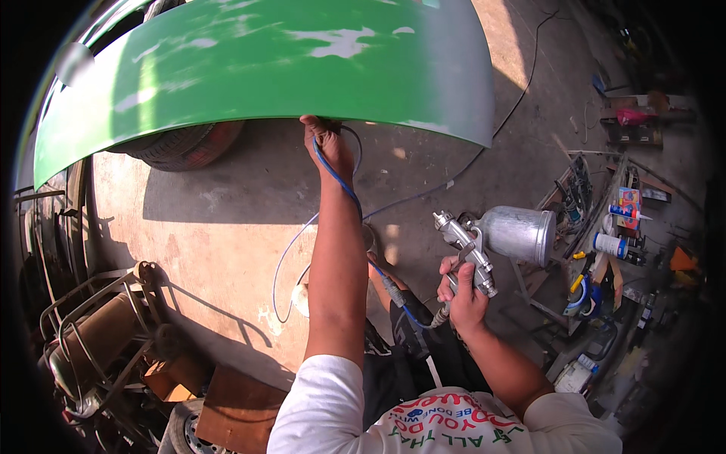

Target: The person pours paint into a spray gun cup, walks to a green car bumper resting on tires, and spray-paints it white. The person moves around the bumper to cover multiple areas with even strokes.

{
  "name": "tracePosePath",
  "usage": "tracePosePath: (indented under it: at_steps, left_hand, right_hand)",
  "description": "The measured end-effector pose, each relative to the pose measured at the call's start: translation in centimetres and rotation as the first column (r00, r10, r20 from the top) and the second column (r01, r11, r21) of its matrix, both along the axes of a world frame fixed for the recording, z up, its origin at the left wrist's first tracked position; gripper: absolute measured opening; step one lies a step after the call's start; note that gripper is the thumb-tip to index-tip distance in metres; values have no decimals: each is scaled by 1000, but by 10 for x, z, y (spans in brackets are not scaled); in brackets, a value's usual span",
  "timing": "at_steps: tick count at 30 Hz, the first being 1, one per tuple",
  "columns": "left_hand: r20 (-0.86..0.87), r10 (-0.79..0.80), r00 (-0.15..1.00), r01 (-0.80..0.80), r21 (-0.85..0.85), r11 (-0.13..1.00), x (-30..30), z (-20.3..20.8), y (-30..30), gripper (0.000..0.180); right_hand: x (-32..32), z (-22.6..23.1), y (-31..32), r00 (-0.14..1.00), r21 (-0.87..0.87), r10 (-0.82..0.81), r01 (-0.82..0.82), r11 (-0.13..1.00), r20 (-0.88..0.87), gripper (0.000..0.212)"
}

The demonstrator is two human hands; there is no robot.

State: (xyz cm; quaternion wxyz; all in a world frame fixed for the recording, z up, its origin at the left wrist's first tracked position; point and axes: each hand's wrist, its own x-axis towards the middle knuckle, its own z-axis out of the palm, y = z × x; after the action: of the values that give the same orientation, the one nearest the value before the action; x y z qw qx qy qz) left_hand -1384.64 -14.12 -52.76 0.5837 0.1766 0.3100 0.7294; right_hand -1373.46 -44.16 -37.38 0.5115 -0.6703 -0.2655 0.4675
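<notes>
Here, on a concrete floor (204, 257) cut by sunlight and shadow, a curved green vehicle body panel (257, 76) spans the upper part of the scene, blotched with paler patches and fading to grey at its right end. Its lower edge meets the left hand of a worker in a printed white T-shirt (325, 393). Behind and below the panel shows a dark tire (189, 145); at lower left, a brown board (238, 408) lies beside a wheel (172, 427).

A metal spray gun (467, 246) with a cylindrical silver cup (518, 233) is grasped in the worker's right hand (469, 295), fingers curled around its handle. The gun's body rises above the fist, nozzle end toward upper left, cup to the right; the whole tool is well apart from the panel, below its right end. A blue air hose (411, 315) joins the base of the handle and loops past the left forearm.

The left hand (330, 144) is raised to the panel's edge, hose at the wrist, thumb uppermost; from here I cannot tell whether its hidden fingers clasp hose or panel. Among the clutter at right sits a white cylindrical container (609, 244) with a blue band.
</notes>
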Motion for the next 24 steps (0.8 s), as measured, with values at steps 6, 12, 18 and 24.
tracePosePath:
  at_steps: [6,12,18,24]
  left_hand:
    - [-365,-312,877,280,-139,950,-5,-59,-20,56]
    - [-543,-711,448,476,-528,703,14,-49,-145,39]
    - [-753,-658,-4,21,-657,753,-155,-37,-323,49]
    - [-829,-535,-162,-218,-499,839,-315,48,-382,47]
  right_hand:
    - [3,-1,-16,998,-25,-67,67,997,-6,44]
    - [20,8,-32,965,-58,-262,261,963,-7,44]
    - [43,32,-26,949,-82,-314,310,947,-40,38]
    - [71,49,-12,936,18,-343,345,938,-84,21]
